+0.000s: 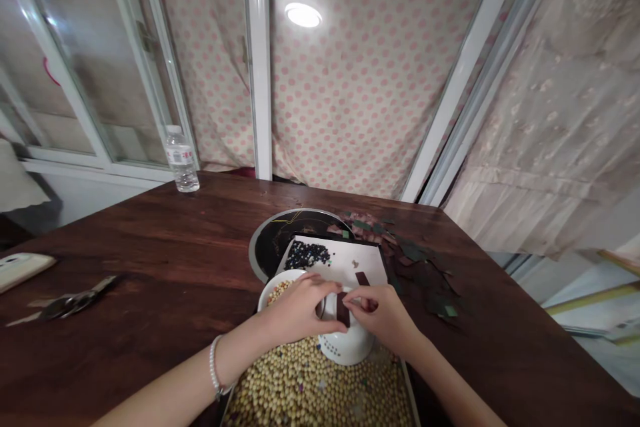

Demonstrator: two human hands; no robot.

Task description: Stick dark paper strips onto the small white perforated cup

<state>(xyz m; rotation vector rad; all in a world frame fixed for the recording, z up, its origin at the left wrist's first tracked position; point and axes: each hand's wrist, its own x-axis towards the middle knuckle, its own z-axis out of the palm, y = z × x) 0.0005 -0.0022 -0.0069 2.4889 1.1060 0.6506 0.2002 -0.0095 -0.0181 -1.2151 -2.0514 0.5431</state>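
My left hand (pixel 305 307) and my right hand (pixel 387 315) meet over a small white bowl (pixel 346 350) with dark marks on its side. Between their fingertips is a dark brown strip (pixel 343 311), pinched from both sides. A second dark brown piece (pixel 362 278) shows just behind my right hand. Partly hidden by my left hand, a white bowl (pixel 264 293) holds yellowish beads or beans. Below the hands, a tray (pixel 412 395) is spread with many yellowish round beads or beans, with a few coloured bits among them.
Behind the hands a white-bottomed tray (pixel 345 255) holds small dark beads (pixel 306 255); a round black pan-like dish (pixel 273 233) lies under it. Brown and green scraps (pixel 417 253) are scattered to the right. A water bottle (pixel 182 163), scissors (pixel 75 303) and a phone (pixel 23 268) are on the left.
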